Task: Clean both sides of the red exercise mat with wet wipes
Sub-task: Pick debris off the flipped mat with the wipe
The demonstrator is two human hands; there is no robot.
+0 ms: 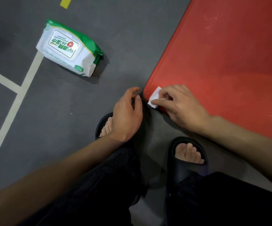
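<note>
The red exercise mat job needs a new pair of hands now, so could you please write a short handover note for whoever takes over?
Right hand: holds a folded white wet wipe pressed on the near left corner of the red exercise mat.
Left hand: holds nothing, fingers loosely curled, just off that corner over the grey floor.
Wet wipes pack: lies on the floor to the left of the mat, flap shut.
Done: wiping is under way at the corner; how much of the top side is clean cannot be told.
Left: the rest of this side, then flip the mat and wipe the other side.
</note>
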